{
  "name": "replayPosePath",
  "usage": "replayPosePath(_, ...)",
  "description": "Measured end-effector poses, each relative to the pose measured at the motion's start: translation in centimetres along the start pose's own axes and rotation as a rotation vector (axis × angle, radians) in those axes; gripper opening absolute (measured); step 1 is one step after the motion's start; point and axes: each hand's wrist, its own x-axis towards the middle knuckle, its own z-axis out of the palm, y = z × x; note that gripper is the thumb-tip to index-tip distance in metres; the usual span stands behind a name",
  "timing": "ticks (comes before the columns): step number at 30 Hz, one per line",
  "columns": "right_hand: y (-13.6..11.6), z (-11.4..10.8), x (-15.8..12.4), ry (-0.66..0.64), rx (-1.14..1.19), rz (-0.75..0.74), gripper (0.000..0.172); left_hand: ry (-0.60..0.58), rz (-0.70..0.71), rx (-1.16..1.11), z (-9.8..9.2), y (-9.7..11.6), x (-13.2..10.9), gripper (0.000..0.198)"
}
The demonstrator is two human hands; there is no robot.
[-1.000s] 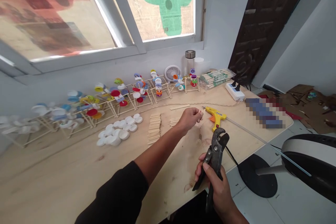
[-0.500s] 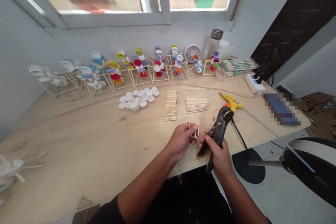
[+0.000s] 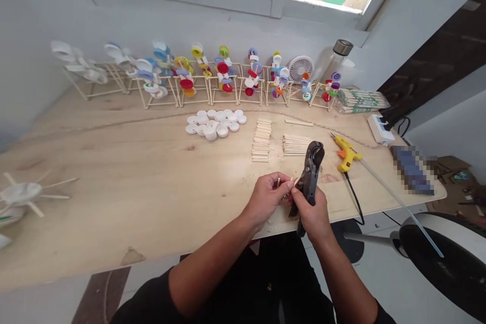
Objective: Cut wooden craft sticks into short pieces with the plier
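Note:
My left hand (image 3: 268,197) is closed on a few short wooden sticks (image 3: 278,182), their pale ends poking out between the fingers. Close against it, my right hand (image 3: 313,210) grips a black hand cutter (image 3: 310,174), its curved jaw pointing away from me. The thumbs and fingertips of both hands meet around the stick ends, and part of the sticks is hidden there. Just beyond the hands lie a stack of short sticks (image 3: 261,140) and a stack of longer sticks (image 3: 296,145). One single stick (image 3: 299,122) rests behind them.
White bottle caps (image 3: 216,124) cluster mid-table. A yellow glue gun (image 3: 346,152) with its cord lies at right, near a white power strip (image 3: 380,129). Stick frames with coloured caps (image 3: 224,81) line the wall, beside a small fan (image 3: 301,69). A spoked cap wheel (image 3: 21,193) sits far left.
My hands have come together, the right bringing the cutter leftward to the sticks in the left. The view has shifted, so the table things appear higher and the glue gun is less covered.

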Motion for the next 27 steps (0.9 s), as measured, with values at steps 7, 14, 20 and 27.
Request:
replayPosePath(7, -0.6, -0.3, 0.0, -0.033, -0.141, -0.032, 0.016, -0.004, 0.106, 0.178, -1.1, -0.1, 0.0, 0.022)
replayPosePath(14, -0.9, -0.6, -0.1, -0.153, -0.17, -0.006, 0.021, -0.014, 0.106, 0.136, -1.1, 0.6, -0.2, 0.018)
replayPosePath(20, -1.7, -1.2, -0.1, -0.255, -0.15, 0.002, 0.02, -0.071, -0.01, 0.073, -1.4, 1.1, -0.4, 0.023)
replayPosePath(27, -2.2, -1.0, -0.3, -0.288, -0.059, -0.004, 0.014, -0.129, -0.083, -0.09, -1.7, 0.8, -0.6, 0.025)
